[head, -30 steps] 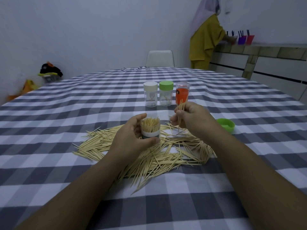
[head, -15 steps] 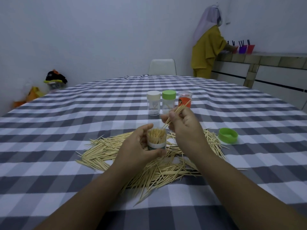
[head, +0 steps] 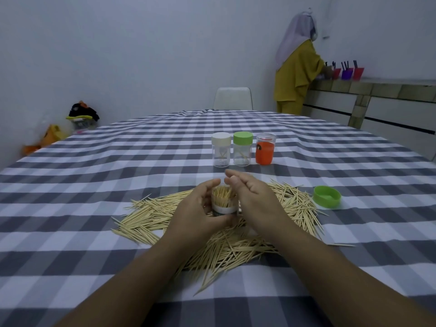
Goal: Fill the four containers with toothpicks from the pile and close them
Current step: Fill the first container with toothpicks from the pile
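Table (head: pixel 94 175): checked cloth, bare toward 9 o'clock. Toothpick pile (head: pixel 226 241): centre, under my wrists. Three containers (head: pixel 243 152): 12 o'clock, apart from pile. Open container (head: pixel 224 202): gripped upright by my left hand (head: pixel 198 208). Right hand (head: pixel 250 192): fingers loosely curved over its mouth; hold unclear. Green lid (head: pixel 326 197): 3 o'clock.

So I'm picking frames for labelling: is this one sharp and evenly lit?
Head view: dim, flat bluish light, soft shadows; wide-angle bends the table edge; right hand fingertips motion-blurred over the held container; pile sharp.
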Demonstrator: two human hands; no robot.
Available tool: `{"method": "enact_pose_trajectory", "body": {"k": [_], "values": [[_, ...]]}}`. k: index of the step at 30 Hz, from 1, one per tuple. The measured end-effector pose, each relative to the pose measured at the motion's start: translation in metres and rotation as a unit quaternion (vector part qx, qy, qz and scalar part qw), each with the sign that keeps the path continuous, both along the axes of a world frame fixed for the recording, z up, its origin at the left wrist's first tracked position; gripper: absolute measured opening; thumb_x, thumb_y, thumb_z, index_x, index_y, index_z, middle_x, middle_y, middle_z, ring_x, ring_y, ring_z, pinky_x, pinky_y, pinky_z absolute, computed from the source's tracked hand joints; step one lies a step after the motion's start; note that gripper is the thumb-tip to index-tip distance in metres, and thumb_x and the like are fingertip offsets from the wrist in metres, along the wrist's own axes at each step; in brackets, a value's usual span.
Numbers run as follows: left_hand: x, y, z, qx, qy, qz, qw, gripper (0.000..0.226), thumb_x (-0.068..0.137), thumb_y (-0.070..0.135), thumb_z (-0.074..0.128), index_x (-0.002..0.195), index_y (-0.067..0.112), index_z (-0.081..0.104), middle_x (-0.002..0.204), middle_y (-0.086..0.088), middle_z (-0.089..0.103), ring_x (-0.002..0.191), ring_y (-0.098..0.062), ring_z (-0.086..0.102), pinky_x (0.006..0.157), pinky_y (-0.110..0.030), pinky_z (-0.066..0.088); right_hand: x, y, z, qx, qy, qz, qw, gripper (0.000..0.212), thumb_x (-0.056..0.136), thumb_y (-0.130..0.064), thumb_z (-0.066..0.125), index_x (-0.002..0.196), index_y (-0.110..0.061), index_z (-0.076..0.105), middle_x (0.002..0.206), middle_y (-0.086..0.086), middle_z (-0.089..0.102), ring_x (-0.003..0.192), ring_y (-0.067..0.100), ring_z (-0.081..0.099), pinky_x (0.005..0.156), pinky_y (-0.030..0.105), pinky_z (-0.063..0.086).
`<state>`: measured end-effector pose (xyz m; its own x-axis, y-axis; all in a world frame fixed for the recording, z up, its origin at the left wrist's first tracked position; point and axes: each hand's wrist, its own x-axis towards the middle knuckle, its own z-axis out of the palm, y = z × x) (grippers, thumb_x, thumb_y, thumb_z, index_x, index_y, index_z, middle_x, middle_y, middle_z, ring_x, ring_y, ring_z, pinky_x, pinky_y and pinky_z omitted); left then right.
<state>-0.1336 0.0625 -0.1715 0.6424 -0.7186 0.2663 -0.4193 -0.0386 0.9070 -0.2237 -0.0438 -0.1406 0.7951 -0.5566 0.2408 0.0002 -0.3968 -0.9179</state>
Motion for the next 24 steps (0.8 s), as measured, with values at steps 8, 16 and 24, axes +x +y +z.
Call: {"method": "enact_pose_trajectory", "body": {"k": [8,16,24], "values": [[0.001,0.001,0.001,-0.007,0.008,-0.005,1.0,0.074,0.067,0.006,0.084,0.128,0.029,0.049,0.108,0.012,0.067,0.096,0.002,0.066,0.076,-0.016,0.052,-0.001,0.002,0.003,-0.052,-0.025,0.002,0.998,0.036,0.097,-0.033,0.047,0.131,-0.026,0.055,0.137,-0.011,0.048,0.123,-0.003,0.04,0.101,0.016,0.032],[0.002,0.0,-0.001,0.003,0.007,0.003,1.0,0.08,0.064,0.009,0.086,0.13,0.031,0.047,0.113,0.011,0.065,0.099,0.002,0.065,0.085,-0.021,0.054,-0.001,-0.001,0.002,-0.067,-0.002,-0.054,0.996,0.03,0.097,-0.032,0.047,0.119,-0.024,0.065,0.137,-0.004,0.051,0.125,0.008,0.043,0.103,0.027,0.034],[0.002,0.0,0.0,0.011,0.013,0.002,1.0,0.081,0.063,0.009,0.087,0.128,0.032,0.046,0.11,0.017,0.062,0.099,0.005,0.062,0.084,-0.016,0.051,-0.014,-0.017,0.019,-0.067,0.028,-0.025,0.997,0.036,0.099,-0.037,0.039,0.129,-0.025,0.057,0.126,-0.012,0.054,0.11,0.003,0.047,0.077,0.015,0.035]]}}
